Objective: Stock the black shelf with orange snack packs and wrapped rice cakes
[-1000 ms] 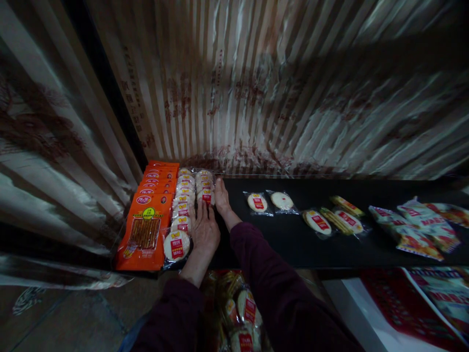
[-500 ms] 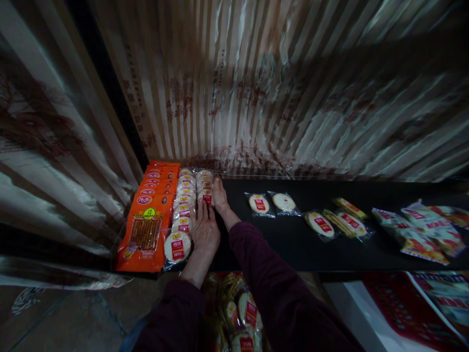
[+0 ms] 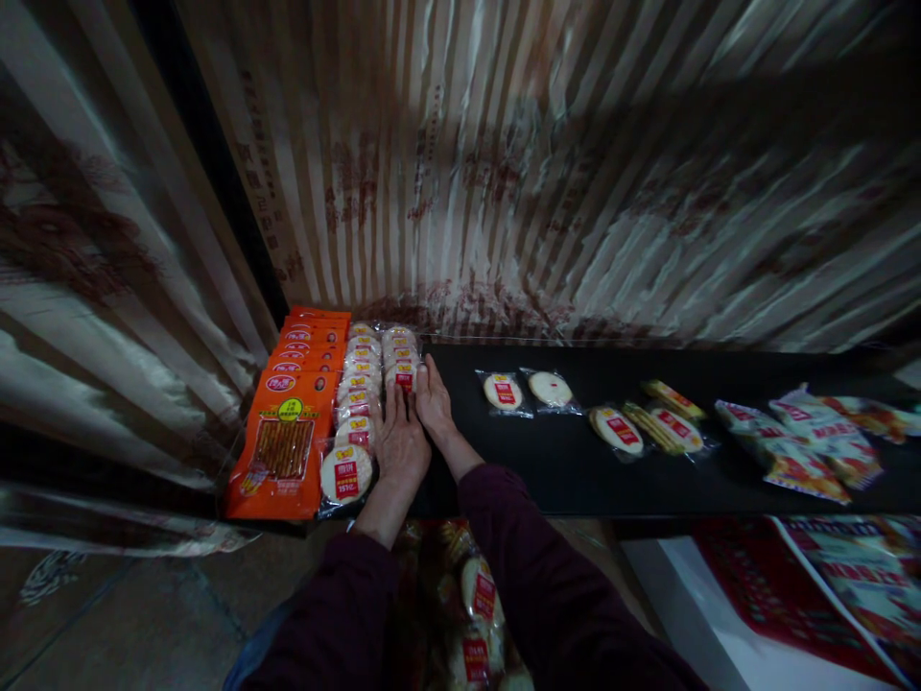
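Note:
My left hand (image 3: 400, 443) lies flat, fingers stretched out, on the second row of round rice-cracker packets (image 3: 398, 355) at the left end of the black shelf (image 3: 576, 470). My right hand (image 3: 434, 401) lies flat just beside it, fingers straight, its edge against the same row. Left of that row runs another row of cracker packets (image 3: 351, 422), and further left a row of orange snack-stick packs (image 3: 288, 437). Neither hand grips anything.
Loose cracker packets (image 3: 504, 392) (image 3: 617, 429) and colourful snack bags (image 3: 798, 441) lie along the shelf to the right. A bag of more cracker packets (image 3: 471, 614) sits below between my arms. A striped curtain (image 3: 576, 173) hangs behind. A white box with printed sheets (image 3: 791, 595) stands lower right.
My right hand has drawn back toward me along the cracker row and now lies next to my left hand. The view has shifted slightly.

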`<state>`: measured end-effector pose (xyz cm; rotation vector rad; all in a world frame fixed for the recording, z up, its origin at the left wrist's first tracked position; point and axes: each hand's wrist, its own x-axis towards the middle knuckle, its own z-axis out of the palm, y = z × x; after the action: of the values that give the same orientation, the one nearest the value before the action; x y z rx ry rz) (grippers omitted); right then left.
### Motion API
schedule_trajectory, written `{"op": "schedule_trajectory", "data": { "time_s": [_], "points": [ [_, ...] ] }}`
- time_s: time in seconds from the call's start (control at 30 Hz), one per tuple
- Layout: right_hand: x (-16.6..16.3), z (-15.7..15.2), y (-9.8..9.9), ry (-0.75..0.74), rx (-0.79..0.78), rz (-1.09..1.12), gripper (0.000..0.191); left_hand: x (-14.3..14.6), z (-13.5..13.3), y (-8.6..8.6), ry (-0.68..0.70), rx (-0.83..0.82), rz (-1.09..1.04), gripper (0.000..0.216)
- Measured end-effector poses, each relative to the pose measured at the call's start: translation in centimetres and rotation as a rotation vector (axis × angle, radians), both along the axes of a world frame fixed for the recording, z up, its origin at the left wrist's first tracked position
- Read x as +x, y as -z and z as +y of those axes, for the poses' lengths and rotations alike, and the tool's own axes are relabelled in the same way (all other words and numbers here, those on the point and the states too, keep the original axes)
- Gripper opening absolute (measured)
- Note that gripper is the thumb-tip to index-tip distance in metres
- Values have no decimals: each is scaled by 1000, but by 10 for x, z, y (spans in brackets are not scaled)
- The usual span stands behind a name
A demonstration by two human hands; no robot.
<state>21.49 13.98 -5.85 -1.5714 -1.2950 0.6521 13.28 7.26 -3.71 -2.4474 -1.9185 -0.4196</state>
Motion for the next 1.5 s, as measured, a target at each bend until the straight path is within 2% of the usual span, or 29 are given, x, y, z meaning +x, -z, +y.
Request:
{"op": "schedule_trajectory", "data": {
  "time_s": [0.33, 0.77, 0.87, 1.13, 1.27, 1.4, 1.5],
  "points": [
    [2, 7, 2, -45, -38, 6, 64, -1, 1, 0, 6, -11, -11, 48],
    [8, 4, -2, -19, -26, 121, 69, -5, -3, -5, 35, 102, -109, 46],
    [6, -2, -6, 10, -21, 100, 67, -8, -5, -6, 8, 116, -106, 47],
    [-9, -30, -15, 54, 125, 103, 60, -16, -13, -11, -16, 130, -105, 54],
    [-21, -49, -15, 89, 134, 131, 58, -28, -20, -15, -19, 161, -132, 57],
    [-37, -68, -14, 48, 102, 154, 53, -47, -33, -13, -61, 193, -147, 51],
    [-50, -79, -14, -3, 71, 152, 53, -61, -50, -8, -67, 217, -151, 55]
  ]
}}
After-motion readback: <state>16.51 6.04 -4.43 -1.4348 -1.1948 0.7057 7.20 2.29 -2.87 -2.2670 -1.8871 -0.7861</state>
